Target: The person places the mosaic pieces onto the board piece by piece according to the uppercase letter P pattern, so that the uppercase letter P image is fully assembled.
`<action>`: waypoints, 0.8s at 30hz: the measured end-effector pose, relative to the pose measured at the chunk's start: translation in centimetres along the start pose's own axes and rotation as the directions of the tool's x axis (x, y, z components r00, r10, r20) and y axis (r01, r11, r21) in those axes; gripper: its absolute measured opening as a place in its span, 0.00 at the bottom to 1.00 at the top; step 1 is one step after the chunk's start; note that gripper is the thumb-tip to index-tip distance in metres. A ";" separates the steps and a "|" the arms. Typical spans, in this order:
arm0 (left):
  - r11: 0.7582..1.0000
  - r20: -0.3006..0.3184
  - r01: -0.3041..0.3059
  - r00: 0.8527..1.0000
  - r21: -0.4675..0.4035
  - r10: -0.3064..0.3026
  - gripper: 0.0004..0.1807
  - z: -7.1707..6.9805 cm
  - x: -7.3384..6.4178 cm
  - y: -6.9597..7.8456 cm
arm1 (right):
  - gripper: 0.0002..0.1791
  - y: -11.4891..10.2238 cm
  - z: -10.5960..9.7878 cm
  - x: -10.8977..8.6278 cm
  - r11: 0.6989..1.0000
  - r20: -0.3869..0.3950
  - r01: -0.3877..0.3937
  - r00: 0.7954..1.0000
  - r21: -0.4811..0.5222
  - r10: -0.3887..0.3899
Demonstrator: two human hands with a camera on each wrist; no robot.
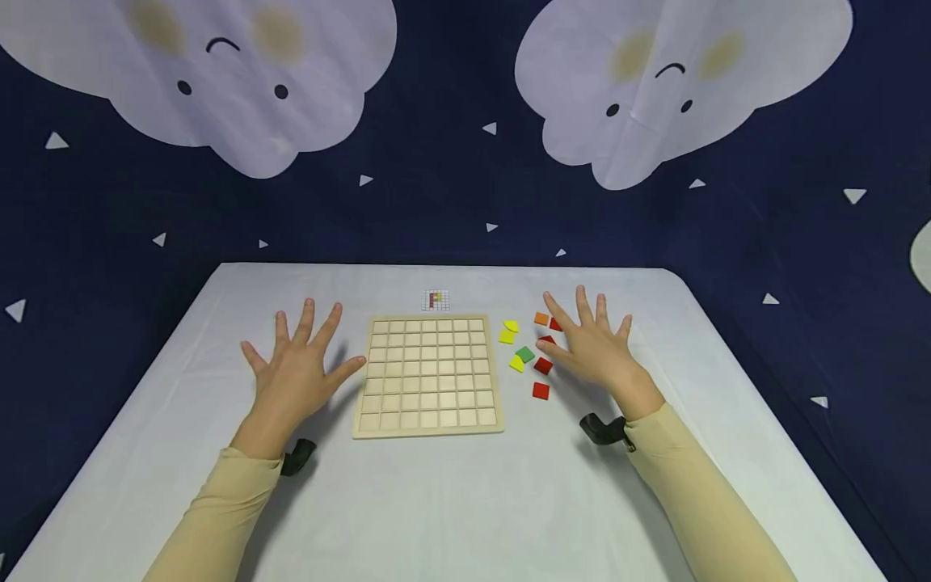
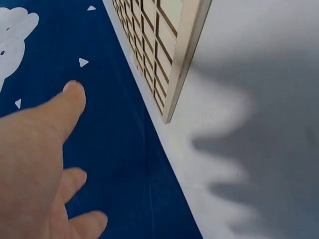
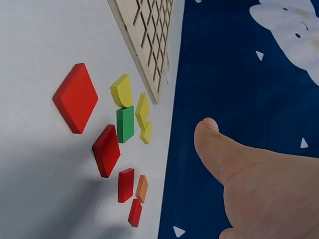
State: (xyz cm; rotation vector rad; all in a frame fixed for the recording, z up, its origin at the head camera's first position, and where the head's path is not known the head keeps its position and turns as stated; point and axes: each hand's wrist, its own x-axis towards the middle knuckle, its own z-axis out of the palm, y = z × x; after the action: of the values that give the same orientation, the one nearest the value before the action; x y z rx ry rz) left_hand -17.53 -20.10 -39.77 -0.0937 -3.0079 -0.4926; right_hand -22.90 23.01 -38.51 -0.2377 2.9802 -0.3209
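Observation:
A square wooden grid board [image 1: 429, 434] lies in the middle of the white table, its shallow cells bare. My left hand [image 1: 291, 380] hovers left of it with fingers spread, the thumb tip overlapping the board's left edge in the head view. Over the loose pieces on the right, my right hand [image 1: 600, 352] is spread too and holds nothing. Several red tiles [image 3: 76, 98] lie under and beside it, along with a green tile [image 3: 125, 124], an orange tile [image 1: 541, 318] and a few yellow pieces [image 1: 507, 336], some with a rounded side.
A small printed grid card [image 1: 436, 301] with a coloured pattern lies behind the board. The white table [image 1: 451, 509] ends at a dark blue backdrop [image 1: 436, 218] with clouds and triangles. Each wrist wears a black camera mount [image 1: 602, 429].

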 end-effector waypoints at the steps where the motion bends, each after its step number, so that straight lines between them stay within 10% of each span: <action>1: 1.000 0.020 -0.008 1.000 0.003 0.008 0.53 0.1 0.0 0.0 | 0.48 -0.1 0.0 0.2 1.000 0.004 0.002 1.000 -0.007 -0.002; 10: 0.984 0.216 -0.155 0.962 -0.084 0.169 0.52 1.3 -0.5 0.0 | 0.39 -0.5 0.2 2.6 0.988 0.008 0.140 0.990 -0.059 -0.140; 15: 0.953 0.246 -0.235 0.928 -0.192 0.279 0.54 2.2 -0.7 -0.4 | 0.31 -1.1 0.5 4.6 0.959 0.023 0.279 0.960 -0.056 -0.279; 24: 0.935 0.277 -0.234 0.911 -0.265 0.306 0.56 3.3 -1.0 -1.4 | 0.28 -2.2 1.3 7.8 0.933 0.113 0.358 0.928 -0.021 -0.354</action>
State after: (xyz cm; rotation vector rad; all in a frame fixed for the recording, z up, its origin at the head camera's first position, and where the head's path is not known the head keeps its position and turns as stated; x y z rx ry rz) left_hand -16.89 -20.39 -43.44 -0.6607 -3.1453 -0.8610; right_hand -30.09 19.31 -40.16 -0.7810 2.8258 -0.2720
